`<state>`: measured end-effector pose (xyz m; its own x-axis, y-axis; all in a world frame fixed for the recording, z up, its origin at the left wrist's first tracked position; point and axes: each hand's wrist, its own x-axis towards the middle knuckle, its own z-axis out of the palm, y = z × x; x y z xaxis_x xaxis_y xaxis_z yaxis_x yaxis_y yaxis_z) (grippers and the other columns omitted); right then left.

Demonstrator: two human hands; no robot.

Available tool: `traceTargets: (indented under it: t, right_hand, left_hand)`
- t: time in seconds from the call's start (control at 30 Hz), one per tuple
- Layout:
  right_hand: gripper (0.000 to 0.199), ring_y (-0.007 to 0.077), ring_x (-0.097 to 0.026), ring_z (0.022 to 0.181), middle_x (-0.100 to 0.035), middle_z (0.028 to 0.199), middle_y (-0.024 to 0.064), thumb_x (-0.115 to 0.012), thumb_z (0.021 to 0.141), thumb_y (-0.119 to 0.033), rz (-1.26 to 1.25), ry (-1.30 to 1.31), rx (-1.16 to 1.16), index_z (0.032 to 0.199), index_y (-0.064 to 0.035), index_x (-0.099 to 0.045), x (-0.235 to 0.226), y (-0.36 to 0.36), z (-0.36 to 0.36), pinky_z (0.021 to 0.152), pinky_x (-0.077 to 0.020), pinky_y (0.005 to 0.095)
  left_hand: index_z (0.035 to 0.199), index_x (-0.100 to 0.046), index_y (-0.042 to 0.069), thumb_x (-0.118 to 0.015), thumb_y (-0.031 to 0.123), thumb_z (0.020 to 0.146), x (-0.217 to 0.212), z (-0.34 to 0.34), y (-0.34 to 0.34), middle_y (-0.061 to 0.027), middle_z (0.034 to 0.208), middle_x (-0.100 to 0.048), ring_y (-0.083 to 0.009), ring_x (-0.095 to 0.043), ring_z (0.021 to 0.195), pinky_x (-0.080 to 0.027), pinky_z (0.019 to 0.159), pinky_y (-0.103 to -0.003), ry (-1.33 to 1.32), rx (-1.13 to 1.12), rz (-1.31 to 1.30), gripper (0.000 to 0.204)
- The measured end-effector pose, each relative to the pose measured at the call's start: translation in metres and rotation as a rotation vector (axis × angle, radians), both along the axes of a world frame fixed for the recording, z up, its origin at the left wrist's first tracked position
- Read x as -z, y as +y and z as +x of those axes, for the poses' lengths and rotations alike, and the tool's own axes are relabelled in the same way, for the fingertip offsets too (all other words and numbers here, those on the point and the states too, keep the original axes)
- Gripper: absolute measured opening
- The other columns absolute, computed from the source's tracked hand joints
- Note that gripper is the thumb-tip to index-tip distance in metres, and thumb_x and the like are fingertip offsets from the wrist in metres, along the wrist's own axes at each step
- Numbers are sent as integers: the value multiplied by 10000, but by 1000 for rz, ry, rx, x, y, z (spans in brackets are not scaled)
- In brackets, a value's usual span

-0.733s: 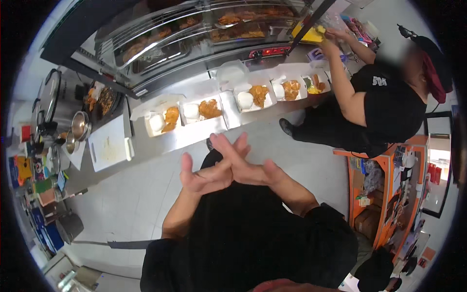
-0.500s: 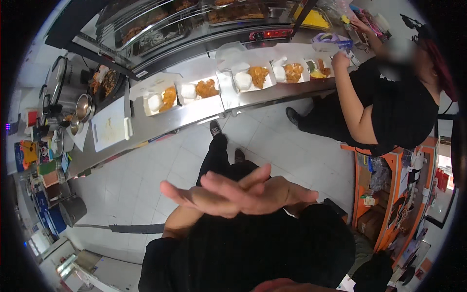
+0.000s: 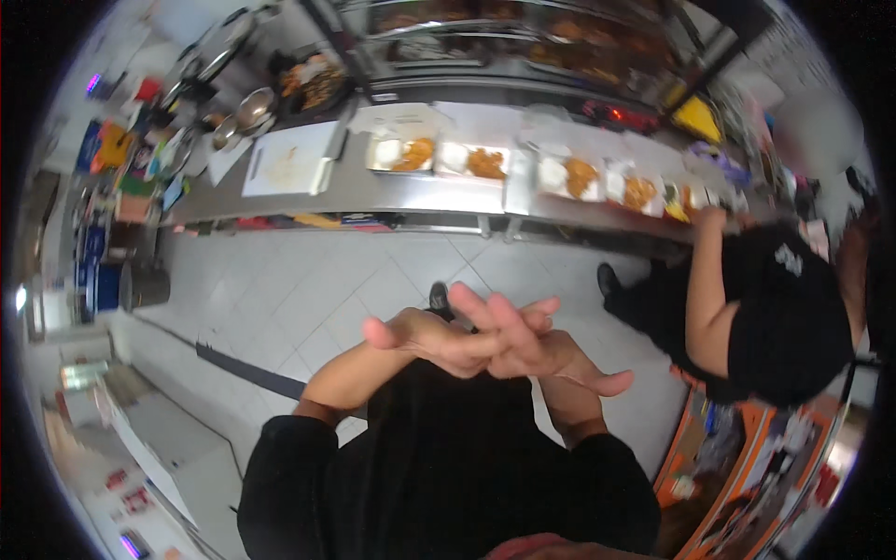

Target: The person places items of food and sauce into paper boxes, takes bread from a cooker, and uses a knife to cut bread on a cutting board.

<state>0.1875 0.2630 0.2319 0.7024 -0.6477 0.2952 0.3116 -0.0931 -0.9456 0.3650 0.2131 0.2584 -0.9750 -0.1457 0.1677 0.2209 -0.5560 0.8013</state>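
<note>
Hands first: the left hand [image 3: 425, 336] and the right hand [image 3: 537, 350] are pressed flat against each other, crossed over the person's dark apron front, fingers stretched out straight and thumbs spread. Neither has hold of anything — both are bare and empty, palm laid on palm as in rubbing or wiping them.

Nearest work lies well apart from them, across the pale tiled floor [image 3: 308, 289]. On the far side runs a long steel counter [image 3: 411, 191] bearing a row of open white meal boxes [image 3: 485, 161] with rice and fried pieces, and a white cutting board [image 3: 287, 168] at its left end. Behind it stands a glass-fronted food warmer [image 3: 523, 42]. A co-worker [image 3: 775, 308] in black stands at the right, one arm reaching onto the counter's right end.

By my reading this is a pause between steps — a rubbing of palms, not handling. Any next move would call for parting the hands and stepping forward, since the boxes are out of reach from here.
</note>
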Motion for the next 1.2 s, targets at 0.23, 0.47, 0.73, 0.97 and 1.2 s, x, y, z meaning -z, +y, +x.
traceTargets:
  t: [0.23, 0.47, 0.73, 0.97, 1.2]
  right_hand:
    - [1242, 434, -160, 1533, 141, 1620, 398, -227, 919, -862, -174, 112, -485, 1492, 120, 273, 2, -45, 104, 1240, -174, 487]
    - [1108, 407, -574, 813, -450, 783, 397, -247, 1051, -641, -890, 509, -1430, 1127, 452, -87, -49, -74, 339, 938, -498, 380]
    - [865, 352, -652, 1018, -632, 1155, 266, -512, 1021, -555, -207, 215, -1157, 1453, 168, -315, 15, -122, 591, 926, -551, 376]
    - [692, 409, -618, 1218, -647, 1308, 245, -686, 924, -482, -636, 1061, -216, 1441, -53, -520, 249, -237, 661, 988, -527, 499]
    - [566, 405, -667, 1099, -698, 1131, 244, -752, 862, -431, -514, 1330, -246, 1236, -17, -658, 252, -309, 747, 944, -536, 476]
  left_hand:
    - [1414, -136, -314, -753, 793, 708, -17, 144, -20, -520, 1537, 130, -472, -33, 1546, -137, 1261, -482, -230, 345, -628, 1450]
    - [983, -583, -323, -614, 847, 806, -31, 300, 5, -592, 1216, -429, -535, -458, 1273, -388, 1096, -489, -424, 902, -802, 1184]
    - [1320, -423, -183, -647, 690, 861, 36, 589, 55, -459, 1467, -335, -439, -449, 1392, -439, 1091, -503, -953, -229, -742, 1011]
    - [1535, -395, 35, -739, 408, 894, 234, 747, 107, -324, 1498, -448, -397, -460, 1413, -441, 1103, -518, -2209, -992, -250, 817]
    - [1253, -617, -8, -791, 183, 800, 279, 899, 58, -273, 1297, -615, -435, -532, 1291, -422, 1115, -491, -1713, -1544, -393, 522]
